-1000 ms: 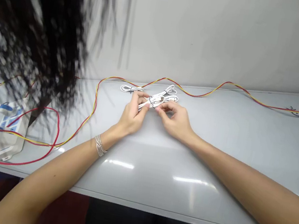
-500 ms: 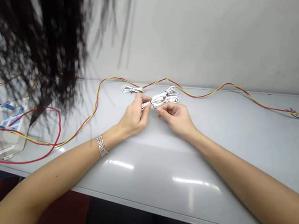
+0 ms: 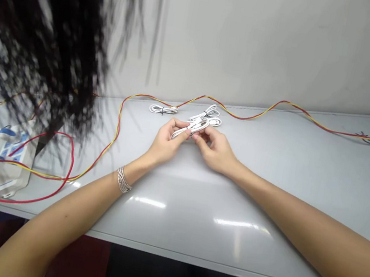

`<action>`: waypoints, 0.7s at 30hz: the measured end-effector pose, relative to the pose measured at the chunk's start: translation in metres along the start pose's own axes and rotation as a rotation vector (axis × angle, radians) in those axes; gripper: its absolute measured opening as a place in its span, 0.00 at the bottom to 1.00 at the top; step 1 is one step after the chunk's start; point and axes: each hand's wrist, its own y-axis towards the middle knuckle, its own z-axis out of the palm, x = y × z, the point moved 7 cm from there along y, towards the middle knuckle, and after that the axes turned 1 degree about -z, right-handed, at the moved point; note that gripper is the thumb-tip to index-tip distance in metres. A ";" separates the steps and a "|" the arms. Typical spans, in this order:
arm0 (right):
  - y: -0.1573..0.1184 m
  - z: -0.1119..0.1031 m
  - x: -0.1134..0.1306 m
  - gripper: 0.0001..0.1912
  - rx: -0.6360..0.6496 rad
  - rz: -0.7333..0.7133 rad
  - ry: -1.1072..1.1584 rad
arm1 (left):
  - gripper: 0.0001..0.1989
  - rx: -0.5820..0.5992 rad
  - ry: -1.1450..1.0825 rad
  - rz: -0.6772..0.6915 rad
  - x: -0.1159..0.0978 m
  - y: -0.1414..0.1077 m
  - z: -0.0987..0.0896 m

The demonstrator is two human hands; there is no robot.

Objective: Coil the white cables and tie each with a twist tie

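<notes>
My left hand (image 3: 167, 141) pinches a coiled white USB cable (image 3: 181, 132) between thumb and fingers, a little above the table. A dark tie binds the coil at its middle. My right hand (image 3: 216, 149) has its thumb and fingertips pressed together at the right side of the coil, by a dark end of the tie. Just behind lies another bundled white cable (image 3: 212, 111) with a black tie, and a USB plug (image 3: 214, 122) shows beside it. A third tied white cable (image 3: 162, 109) rests farther left, against the wall side.
A red and yellow twisted wire (image 3: 285, 102) runs along the back of the grey table (image 3: 192, 225). At the left sits a white power strip (image 3: 10, 175) with red wires looping around it. Dark hair (image 3: 47, 30) blocks the upper left. A black twist tie (image 3: 365, 137) lies at the right.
The held coil has turned so that more of its loop faces up. My right fingers have closed in on its tie from the right.
</notes>
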 end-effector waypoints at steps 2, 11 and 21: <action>-0.001 0.000 0.004 0.06 -0.010 -0.065 -0.063 | 0.17 0.013 -0.008 -0.033 0.001 0.001 0.000; -0.002 -0.002 0.008 0.02 -0.029 -0.161 -0.215 | 0.16 0.105 -0.008 -0.165 0.004 0.002 0.004; -0.005 0.000 0.015 0.04 -0.023 -0.296 -0.294 | 0.18 0.267 0.027 -0.243 0.002 0.001 0.007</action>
